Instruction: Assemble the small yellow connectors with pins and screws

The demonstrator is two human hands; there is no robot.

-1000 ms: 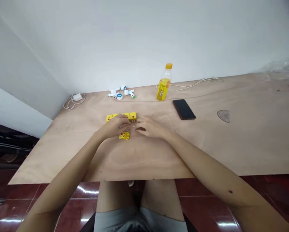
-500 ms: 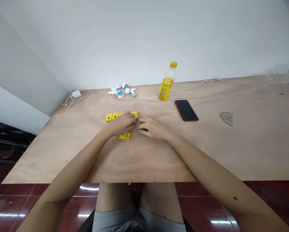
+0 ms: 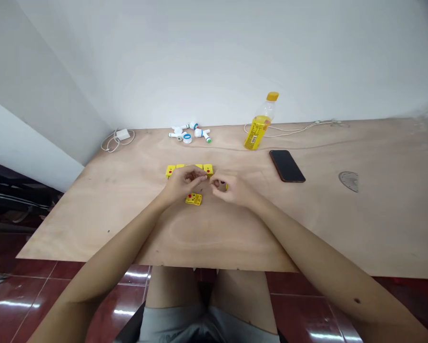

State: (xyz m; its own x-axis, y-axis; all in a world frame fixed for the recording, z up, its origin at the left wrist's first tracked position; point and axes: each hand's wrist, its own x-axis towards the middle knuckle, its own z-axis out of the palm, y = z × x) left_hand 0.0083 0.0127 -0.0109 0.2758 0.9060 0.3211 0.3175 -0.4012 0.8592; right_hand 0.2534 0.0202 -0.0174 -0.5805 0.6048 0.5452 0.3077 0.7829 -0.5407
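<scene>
A row of small yellow block-like pieces with red and dark dots (image 3: 208, 169) lies on the table, partly covered by my left hand (image 3: 184, 185). That hand's thumb and forefinger pinch a tiny pale thing too small to name. My right hand (image 3: 233, 189) is curled just to the right, fingertips close to those of the left. A bit of a small yellow piece (image 3: 227, 186) shows inside its curled fingers; the rest is hidden. Below the left hand, a flat yellow piece with a red dot (image 3: 194, 199) rests on the wood.
White toy-like parts with blue and green bands (image 3: 187, 138) lie near the wall. A yellow-capped drink bottle (image 3: 258, 131) stands before a white cable (image 3: 296, 131). A phone (image 3: 287, 166) and a clear protractor (image 3: 349, 181) are on the right; a white charger (image 3: 123, 135) is far left.
The view has shifted, so the table things sit further right. My left hand has lifted off the yellow row into a pinch. A yellow bit now shows within my right hand.
</scene>
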